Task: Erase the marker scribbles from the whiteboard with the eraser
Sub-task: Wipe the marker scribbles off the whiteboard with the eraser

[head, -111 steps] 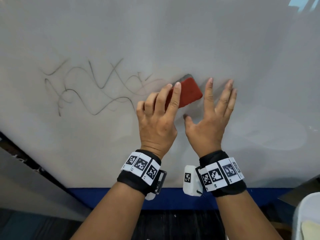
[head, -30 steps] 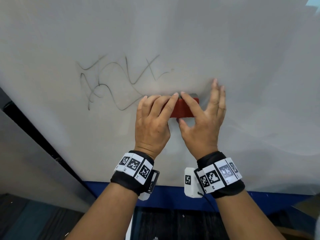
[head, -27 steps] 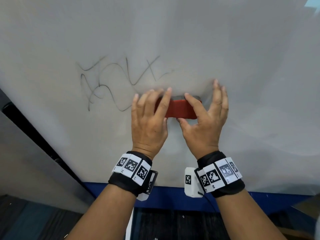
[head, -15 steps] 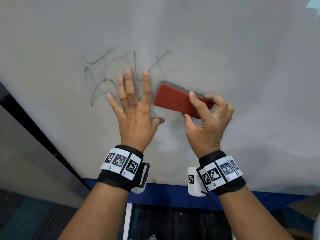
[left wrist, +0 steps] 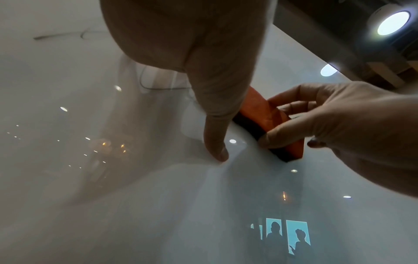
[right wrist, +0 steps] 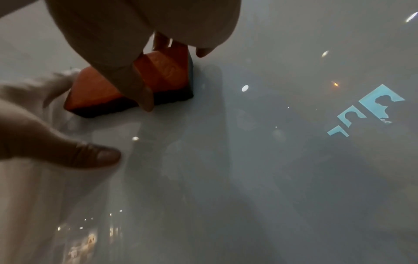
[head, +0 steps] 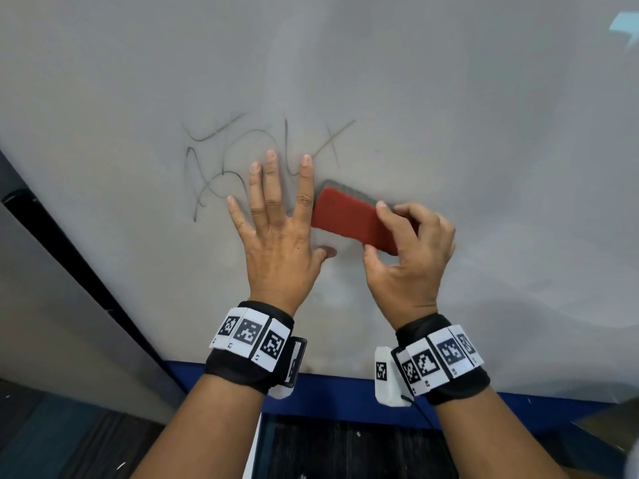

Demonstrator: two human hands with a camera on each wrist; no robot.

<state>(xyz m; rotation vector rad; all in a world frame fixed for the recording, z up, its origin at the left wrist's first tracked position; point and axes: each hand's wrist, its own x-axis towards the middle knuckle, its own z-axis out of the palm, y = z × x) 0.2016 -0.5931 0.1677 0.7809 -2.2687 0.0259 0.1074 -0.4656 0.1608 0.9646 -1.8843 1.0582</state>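
A red eraser point(head: 349, 219) with a dark felt face lies against the whiteboard point(head: 449, 115). My right hand point(head: 408, 243) grips its right end, thumb below and fingers curled over the top edge. Grey marker scribbles point(head: 221, 160) remain up and to the left of the eraser. My left hand point(head: 276, 216) lies flat on the board with straight, spread fingers, covering the scribbles' right part and just left of the eraser. In the left wrist view the eraser point(left wrist: 269, 114) sits between the left thumb and the right hand. In the right wrist view the eraser point(right wrist: 158, 75) is under my fingers.
A blue frame edge point(head: 345, 392) runs along the board's bottom. A dark frame strip point(head: 86, 271) and grey wall lie at the left. The glossy board reflects ceiling lights. A bright lamp point(left wrist: 392, 23) shows at the upper right of the left wrist view.
Both hands held the eraser a second ago. The left hand let go and spread flat on the board to the left; the right hand tilted the eraser and now holds it alone.
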